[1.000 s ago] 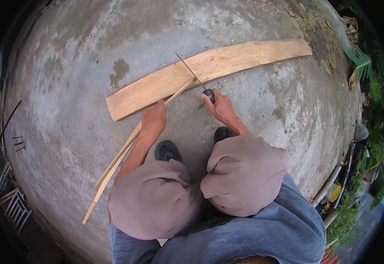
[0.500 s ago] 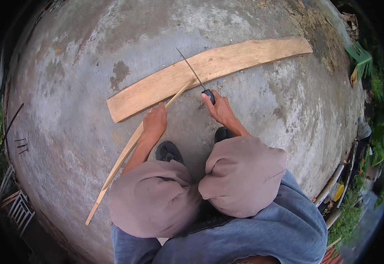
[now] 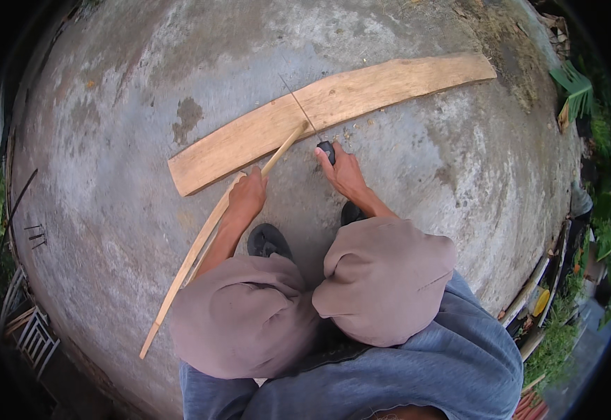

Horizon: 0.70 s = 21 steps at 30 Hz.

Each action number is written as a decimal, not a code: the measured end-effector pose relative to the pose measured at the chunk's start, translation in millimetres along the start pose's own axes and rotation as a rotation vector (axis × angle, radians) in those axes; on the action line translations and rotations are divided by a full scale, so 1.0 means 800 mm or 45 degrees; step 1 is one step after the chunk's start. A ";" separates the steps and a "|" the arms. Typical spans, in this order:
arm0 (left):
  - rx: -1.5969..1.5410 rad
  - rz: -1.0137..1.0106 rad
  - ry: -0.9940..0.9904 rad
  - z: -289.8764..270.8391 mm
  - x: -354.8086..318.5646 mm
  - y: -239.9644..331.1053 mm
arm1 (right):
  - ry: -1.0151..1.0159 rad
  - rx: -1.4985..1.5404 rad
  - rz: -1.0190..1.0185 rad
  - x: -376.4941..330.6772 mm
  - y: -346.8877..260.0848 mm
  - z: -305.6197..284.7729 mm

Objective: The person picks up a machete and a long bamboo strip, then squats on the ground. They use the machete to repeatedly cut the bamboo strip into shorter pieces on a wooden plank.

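A pale wooden strip (image 3: 284, 148) is gripped in my left hand (image 3: 248, 194), its upper end resting at the near edge of a wide wooden plank (image 3: 333, 94). Below that hand a long pale length (image 3: 192, 262) runs to the lower left, with a second thin length beside my forearm; whether they join is unclear. My right hand (image 3: 346, 171) is closed round the black handle of a long thin blade (image 3: 298, 103). Seen edge-on, the blade crosses over the plank by the strip's end; I cannot tell if it is a knife or a saw.
The plank lies on stained concrete ground (image 3: 130, 175), small wood chips (image 3: 354, 131) near its close edge. My dark-shod feet (image 3: 269, 241) are under my knees. A slatted pale frame (image 3: 37, 339) stands at far left; plants (image 3: 575, 91) and poles (image 3: 526, 290) line the right.
My right hand has shifted slightly left and towards me with the blade. Beside my left hand the pale lengths now show apart, with a gap between them.
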<state>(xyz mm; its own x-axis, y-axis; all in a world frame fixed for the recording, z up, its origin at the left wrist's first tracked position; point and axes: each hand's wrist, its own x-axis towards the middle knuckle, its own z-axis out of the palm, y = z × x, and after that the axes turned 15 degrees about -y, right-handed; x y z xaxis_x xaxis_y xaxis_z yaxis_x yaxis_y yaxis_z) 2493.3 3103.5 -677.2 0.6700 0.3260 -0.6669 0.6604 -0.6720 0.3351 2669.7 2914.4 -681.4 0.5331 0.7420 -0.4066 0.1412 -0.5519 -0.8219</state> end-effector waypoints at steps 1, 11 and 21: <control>-0.004 0.006 0.005 -0.001 0.002 0.004 | -0.042 -0.023 0.065 0.008 0.006 -0.001; -0.057 0.002 -0.010 0.006 -0.003 0.017 | -0.079 0.040 0.108 0.013 0.019 0.002; -0.176 -0.032 -0.068 0.013 -0.006 0.028 | -0.012 -0.129 0.055 0.011 0.016 0.000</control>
<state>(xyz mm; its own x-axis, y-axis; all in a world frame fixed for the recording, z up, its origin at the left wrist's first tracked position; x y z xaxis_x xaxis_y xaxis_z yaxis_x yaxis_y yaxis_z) 2501.5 3079.9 -673.4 0.6363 0.3033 -0.7093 0.7196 -0.5648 0.4040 2676.4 2913.6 -695.1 0.5327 0.7198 -0.4451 0.2021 -0.6189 -0.7590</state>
